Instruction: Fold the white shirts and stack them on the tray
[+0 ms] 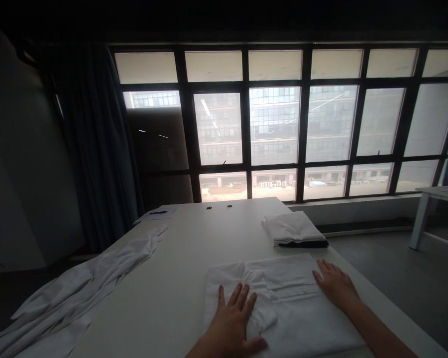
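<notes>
Head view, showing a white garment (298, 323) folded on the near part of a white table (205, 238), toward its right side. The garment forms a broad, flat, roughly rectangular panel, plain and matte. Its far edge runs nearly straight; its near edge passes out of the picture. Across its right half, parallel ridges run from side to side, with a narrow band between them. Left of the middle, a bunched and wrinkled strip of the same cloth runs from the far edge toward the wearer, its creases short and irregular. To either side of this strip the cloth lies smoother, with soft grey shading.

The left hand (234, 318) rests palm down on the left half, fingers spread, thumb pointing right across the cloth. The right hand (336, 283) lies palm down at the right edge, its fingers nearly together and its thumb apart over the cloth; whether its outer fingers touch garment or table cannot be told. Neither hand pinches anything.

Beyond the garment, near the table's right edge, sits a folded white stack (294, 226) with a dark layer beneath. Along the left edge, loose white cloth (93, 278) lies rumpled.
</notes>
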Tool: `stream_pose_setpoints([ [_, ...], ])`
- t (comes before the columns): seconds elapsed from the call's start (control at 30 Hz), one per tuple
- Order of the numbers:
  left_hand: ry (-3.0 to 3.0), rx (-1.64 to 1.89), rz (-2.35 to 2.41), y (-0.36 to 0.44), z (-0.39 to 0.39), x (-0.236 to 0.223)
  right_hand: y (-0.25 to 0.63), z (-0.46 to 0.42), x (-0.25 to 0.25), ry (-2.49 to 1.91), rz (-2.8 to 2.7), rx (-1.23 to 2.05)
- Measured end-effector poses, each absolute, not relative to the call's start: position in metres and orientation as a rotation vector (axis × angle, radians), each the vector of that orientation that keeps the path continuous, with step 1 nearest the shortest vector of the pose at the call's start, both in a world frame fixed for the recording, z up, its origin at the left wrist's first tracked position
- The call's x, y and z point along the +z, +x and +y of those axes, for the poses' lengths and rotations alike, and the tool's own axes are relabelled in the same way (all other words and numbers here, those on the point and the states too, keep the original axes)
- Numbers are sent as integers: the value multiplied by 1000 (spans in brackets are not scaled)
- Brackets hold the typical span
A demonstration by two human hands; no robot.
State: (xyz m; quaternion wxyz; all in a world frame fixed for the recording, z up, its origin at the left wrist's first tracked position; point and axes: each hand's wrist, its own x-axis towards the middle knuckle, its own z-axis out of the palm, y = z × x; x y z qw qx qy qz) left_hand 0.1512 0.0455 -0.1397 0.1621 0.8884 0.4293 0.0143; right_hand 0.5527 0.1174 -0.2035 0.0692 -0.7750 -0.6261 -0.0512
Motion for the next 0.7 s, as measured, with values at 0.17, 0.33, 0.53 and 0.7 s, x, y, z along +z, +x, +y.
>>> stream_pose_setpoints([
  [0.17,2480,40,1298,150,37,-129,546,109,-196,-2417,-1793,-276],
  [0.33,2540,37,1429,149,31,-118,510,99,-190,-2393,-1800,-160],
  [0.53,2591,-14,1633,146,31,-118,474,91,-182,-2169,-2036,-54],
  [0.7,2561,84,1330,140,38,-136,471,93,-185,-2090,-2073,2],
])
